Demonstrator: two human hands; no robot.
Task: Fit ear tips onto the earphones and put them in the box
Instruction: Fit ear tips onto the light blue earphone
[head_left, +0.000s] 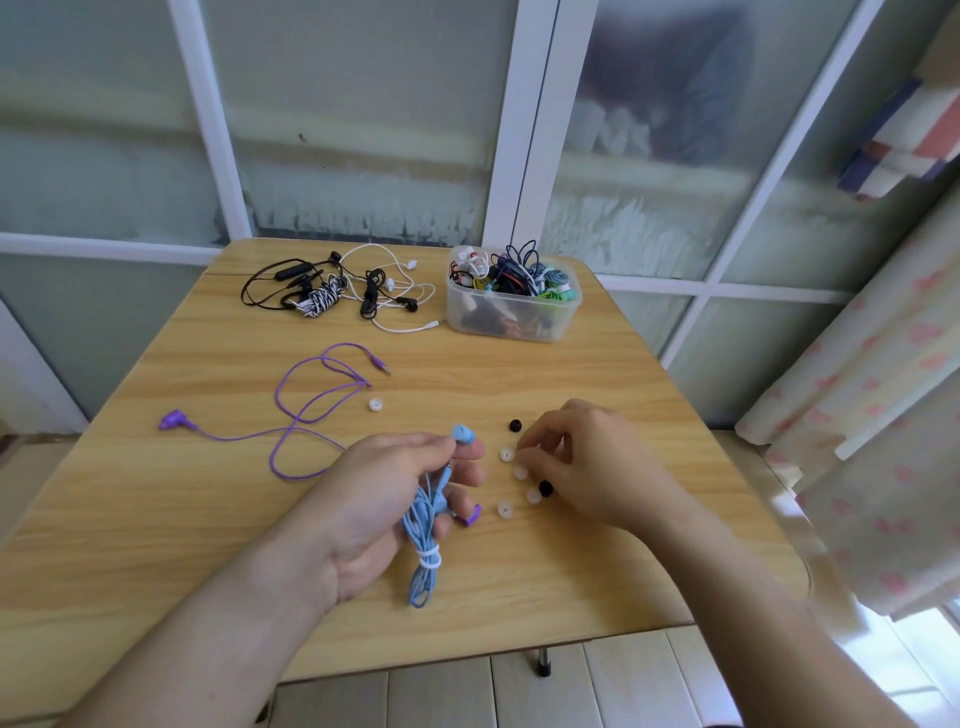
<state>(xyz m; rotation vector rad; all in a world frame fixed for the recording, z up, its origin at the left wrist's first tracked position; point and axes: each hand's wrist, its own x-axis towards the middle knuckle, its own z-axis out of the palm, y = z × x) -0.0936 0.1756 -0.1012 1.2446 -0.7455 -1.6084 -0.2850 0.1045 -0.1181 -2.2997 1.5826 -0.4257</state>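
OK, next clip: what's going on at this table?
A person is fitting ear tips onto earphones. The left hand grips a bundled blue earphone, one earbud poking up between thumb and fingers. The right hand reaches down among loose white ear tips and black ear tips on the wooden table; whether it has pinched one is hidden. A purple earphone lies uncoiled to the left. The clear box at the back already holds many earphones, with more beside it.
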